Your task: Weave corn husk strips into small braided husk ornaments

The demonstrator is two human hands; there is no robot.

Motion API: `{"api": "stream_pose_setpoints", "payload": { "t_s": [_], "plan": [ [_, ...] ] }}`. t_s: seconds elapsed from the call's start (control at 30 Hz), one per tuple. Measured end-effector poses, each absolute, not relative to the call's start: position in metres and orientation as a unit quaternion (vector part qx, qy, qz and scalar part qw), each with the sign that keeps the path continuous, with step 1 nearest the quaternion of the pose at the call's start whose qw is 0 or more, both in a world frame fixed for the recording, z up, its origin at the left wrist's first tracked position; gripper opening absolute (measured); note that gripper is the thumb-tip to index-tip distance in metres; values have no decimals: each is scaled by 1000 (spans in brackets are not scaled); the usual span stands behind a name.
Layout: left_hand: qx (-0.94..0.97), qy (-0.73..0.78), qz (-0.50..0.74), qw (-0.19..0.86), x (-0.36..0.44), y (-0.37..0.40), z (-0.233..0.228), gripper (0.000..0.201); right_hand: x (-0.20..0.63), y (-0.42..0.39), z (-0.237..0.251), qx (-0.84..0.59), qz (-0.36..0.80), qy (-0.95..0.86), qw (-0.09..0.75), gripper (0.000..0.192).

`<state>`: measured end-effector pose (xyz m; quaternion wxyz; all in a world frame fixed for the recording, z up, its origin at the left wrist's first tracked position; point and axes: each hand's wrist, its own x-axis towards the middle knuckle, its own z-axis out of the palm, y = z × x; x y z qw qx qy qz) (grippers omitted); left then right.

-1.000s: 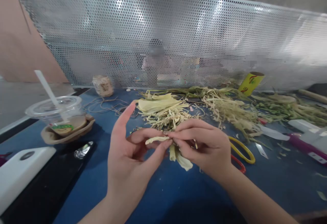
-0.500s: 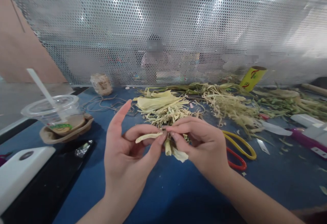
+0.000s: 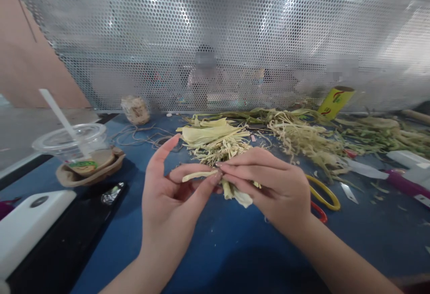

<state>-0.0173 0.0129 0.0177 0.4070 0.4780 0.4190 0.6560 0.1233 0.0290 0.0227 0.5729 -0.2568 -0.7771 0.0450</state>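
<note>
Hands meet low over the blue tabletop (image 3: 235, 249), fingertips together. Left hand (image 3: 168, 209) pinches the end of a pale husk strip (image 3: 199, 176) between thumb and middle finger, its index finger standing straight up and free. Right hand (image 3: 272, 186) closes thumb and fingers on a small husk bundle (image 3: 235, 193) whose folded ends hang below the fingers, just clear of the tabletop; the strip runs from the left fingers to this bundle. Just right of the right hand, partly hidden by it, lie scissors (image 3: 324, 195) with yellow and red handles. At the near left edge sits a white box (image 3: 27, 227) on a black tray (image 3: 67, 240), with a crumpled foil scrap (image 3: 112, 193) on the tray's far end. Beyond that, a clear plastic cup (image 3: 75, 144) with a lid and a white straw rests in a brown paper holder. Behind the hands lies a heap of husks (image 3: 215, 139), and farther right a long spread of shredded husk (image 3: 309, 139) with a white-handled knife (image 3: 361, 168) and a purple tool (image 3: 403, 184) beside it. Loose twine (image 3: 137, 135) trails to a ball (image 3: 135, 109) at the far left, and a yellow roll (image 3: 336, 100) stands tilted at the far right, both against the perforated metal screen (image 3: 215, 39), behind which seated persons show dimly.
</note>
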Motion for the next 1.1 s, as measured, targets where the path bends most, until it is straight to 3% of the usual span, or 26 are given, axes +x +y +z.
{"api": "stream_pose_setpoints", "payload": {
  "t_s": [0.17,0.47,0.7,1.1],
  "plan": [
    [457,396,646,466,-20,17,16,71,125,30,24,-259,33,-772,580,11],
    [383,355,585,620,-19,22,21,71,132,35,23,-220,127,-797,548,18],
    [363,356,588,629,-18,18,25,70,128,33,22,-256,221,-733,590,25],
    [368,347,597,623,-20,20,21,71,128,34,27,-247,207,-764,558,17]
  ]
}}
